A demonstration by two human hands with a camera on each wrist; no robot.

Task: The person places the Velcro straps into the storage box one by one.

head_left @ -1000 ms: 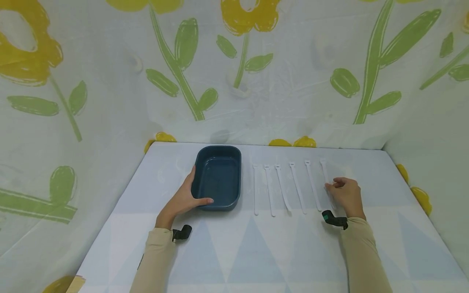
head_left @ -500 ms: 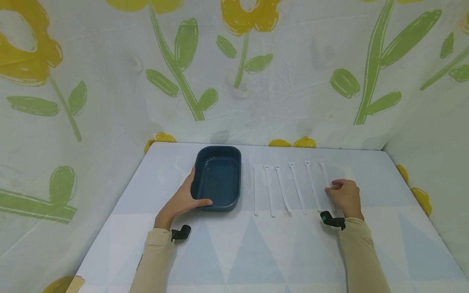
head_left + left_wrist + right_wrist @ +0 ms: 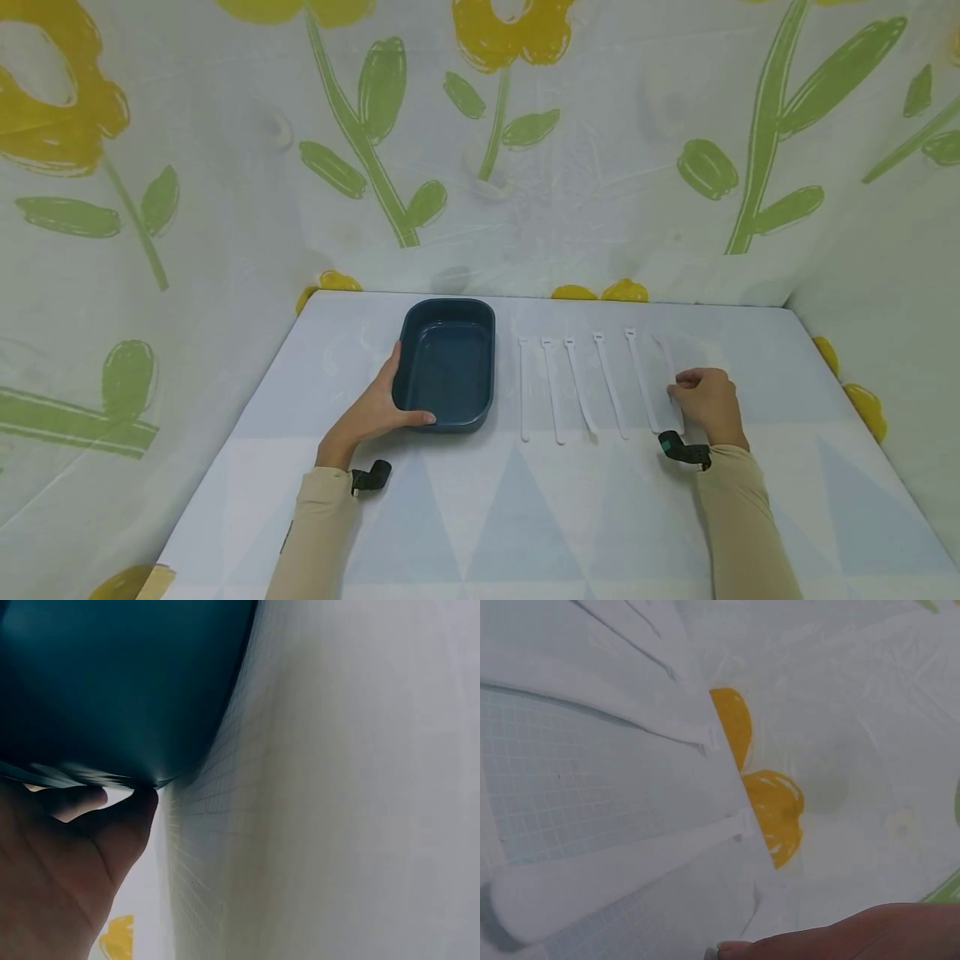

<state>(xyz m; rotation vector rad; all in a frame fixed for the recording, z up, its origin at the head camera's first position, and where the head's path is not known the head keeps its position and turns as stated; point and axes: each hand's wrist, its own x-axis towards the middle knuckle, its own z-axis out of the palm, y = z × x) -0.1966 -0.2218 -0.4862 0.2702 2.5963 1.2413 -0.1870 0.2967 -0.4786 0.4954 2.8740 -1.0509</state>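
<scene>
My left hand (image 3: 378,404) holds the near left corner of a deep, dark blue rectangular dish (image 3: 450,367), thumb at its front and fingers along its left side. In the left wrist view, fingertips (image 3: 142,806) press against the dish's wall (image 3: 112,690). My right hand (image 3: 708,404) pinches the rightmost white strap (image 3: 666,358) between thumb and fingers; this strap is turned partly edge-on, its lower part hidden behind the hand. To its left lies another white strap (image 3: 641,379) with a slotted head. Only a finger (image 3: 840,937) of the right hand shows in the right wrist view.
Several more white straps, among them a white strap (image 3: 577,387) with a bent lower end, lie in a row between dish and right hand. The table (image 3: 525,517) bears a pale blue triangle pattern. A flower-printed curtain (image 3: 600,208) encloses its back and sides.
The rightmost strap has turned from lying flat to partly edge-on, its far end shifting slightly nearer in my right hand's pinch. The left hand and dish stay in place.
</scene>
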